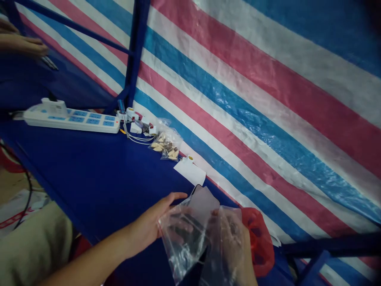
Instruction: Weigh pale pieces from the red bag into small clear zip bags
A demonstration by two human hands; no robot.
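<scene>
A clear plastic bag (186, 248) is spread between my two hands at the lower middle of the head view. My left hand (153, 222) grips its left side, and several curled fingers show through the film. On the other side my right hand (233, 234) is closed on the bag, with film lying over its fingers. Between the hands stands a flat grey piece (204, 200) with a dark edge; its lower part is behind the film. I cannot tell whether it is inside the bag.
A red plastic basket (262, 250) stands right of my right hand. Along the striped tarp (238, 119) lie white paper (190, 171), a bag of pale pieces (166, 149), plugs with cables (137, 125) and a power strip (71, 119). Another person's hand (25, 43) holds thin tools at the upper left.
</scene>
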